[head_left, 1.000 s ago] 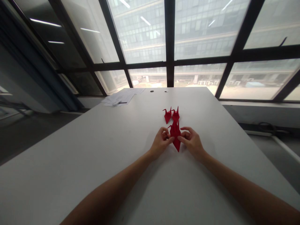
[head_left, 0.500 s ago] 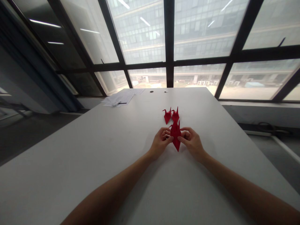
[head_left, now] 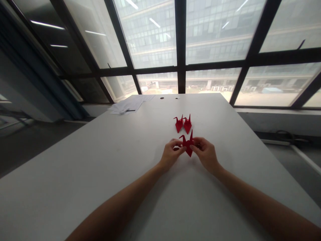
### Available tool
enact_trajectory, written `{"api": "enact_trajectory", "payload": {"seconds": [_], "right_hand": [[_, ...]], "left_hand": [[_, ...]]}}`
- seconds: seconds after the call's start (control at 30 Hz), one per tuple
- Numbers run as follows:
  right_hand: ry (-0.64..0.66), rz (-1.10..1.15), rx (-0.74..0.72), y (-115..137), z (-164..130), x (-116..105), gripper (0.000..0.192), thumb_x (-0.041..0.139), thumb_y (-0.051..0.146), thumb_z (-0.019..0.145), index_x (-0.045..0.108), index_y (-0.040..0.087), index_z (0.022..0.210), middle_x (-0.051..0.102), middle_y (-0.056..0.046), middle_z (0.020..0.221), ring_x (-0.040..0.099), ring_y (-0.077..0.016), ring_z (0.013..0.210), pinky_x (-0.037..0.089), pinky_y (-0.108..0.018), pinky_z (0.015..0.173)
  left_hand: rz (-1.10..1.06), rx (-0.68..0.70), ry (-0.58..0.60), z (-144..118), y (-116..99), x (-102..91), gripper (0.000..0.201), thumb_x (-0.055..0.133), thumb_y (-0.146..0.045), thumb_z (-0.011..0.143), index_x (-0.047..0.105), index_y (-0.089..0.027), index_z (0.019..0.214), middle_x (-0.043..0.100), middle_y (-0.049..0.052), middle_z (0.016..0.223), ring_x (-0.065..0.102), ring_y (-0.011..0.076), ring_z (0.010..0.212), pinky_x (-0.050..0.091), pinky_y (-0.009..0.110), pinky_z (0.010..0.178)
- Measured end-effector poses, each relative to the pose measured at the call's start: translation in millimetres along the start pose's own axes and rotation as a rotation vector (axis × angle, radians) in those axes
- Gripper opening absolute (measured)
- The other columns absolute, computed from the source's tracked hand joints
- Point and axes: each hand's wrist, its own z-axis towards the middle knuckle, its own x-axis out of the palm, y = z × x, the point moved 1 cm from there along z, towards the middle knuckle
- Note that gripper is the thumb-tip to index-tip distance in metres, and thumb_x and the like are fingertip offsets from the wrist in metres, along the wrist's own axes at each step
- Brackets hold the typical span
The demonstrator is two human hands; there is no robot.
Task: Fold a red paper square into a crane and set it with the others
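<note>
A red paper crane [head_left: 188, 146] is pinched between both hands just above the white table [head_left: 100, 160]. My left hand [head_left: 170, 154] grips its left side with thumb and fingers. On its right side my right hand [head_left: 206, 152] holds it the same way. The crane's neck and tail point upward between the fingers. Two finished red paper cranes [head_left: 183, 124] stand side by side on the table just beyond my hands.
A loose stack of white papers [head_left: 129, 104] with a pen lies at the table's far left corner. Two small dark holes [head_left: 170, 98] mark the far edge. Large dark-framed windows rise behind the table; the floor drops away on both sides.
The held crane looks shorter now, its lower point drawn up between my fingers. Both hands shifted slightly forward toward the two standing cranes.
</note>
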Motion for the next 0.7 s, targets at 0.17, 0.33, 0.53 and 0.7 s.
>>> {"api": "enact_trajectory", "payload": {"seconds": [0.17,0.33,0.53,0.7], "right_hand": [[0.065,-0.111,-0.018,0.0,1.7,-2.2,0.019,0.072,0.035,0.080,0.072,0.020,0.092,0.071,-0.007,0.097,0.066,-0.0207,0.085,0.054,-0.035,0.077],[0.083,-0.061,0.085,1.0,1.2,-1.5,0.023,0.074,0.039,0.079,0.072,0.017,0.084,0.073,-0.006,0.082,0.067,-0.0204,0.072,0.055,-0.035,0.069],[0.137,0.013,0.127,0.9,1.2,-0.6,0.028,0.077,0.043,0.075,0.072,0.018,0.087,0.074,-0.007,0.085,0.068,-0.0218,0.075,0.056,-0.034,0.068],[0.158,0.052,0.145,1.7,1.7,-1.2,0.029,0.078,0.045,0.074,0.072,0.018,0.084,0.074,-0.006,0.083,0.067,-0.0200,0.071,0.054,-0.032,0.066]], "left_hand": [[-0.203,-0.043,0.058,-1.3,1.0,2.8,0.029,0.079,-0.035,0.078,0.070,-0.012,0.094,0.070,0.009,0.095,0.066,0.0188,0.085,0.052,0.031,0.080],[-0.224,-0.089,0.062,-2.0,-0.6,3.2,0.032,0.079,-0.037,0.078,0.074,-0.013,0.099,0.074,0.010,0.098,0.067,0.0198,0.086,0.052,0.031,0.083],[-0.195,-0.133,0.047,-2.2,-3.4,2.9,0.032,0.078,-0.041,0.078,0.078,-0.013,0.093,0.076,0.009,0.093,0.067,0.0208,0.080,0.051,0.031,0.078],[-0.192,-0.131,0.052,-3.0,-4.7,3.5,0.031,0.078,-0.041,0.078,0.079,-0.013,0.091,0.077,0.009,0.090,0.068,0.0215,0.080,0.051,0.031,0.078]]}}
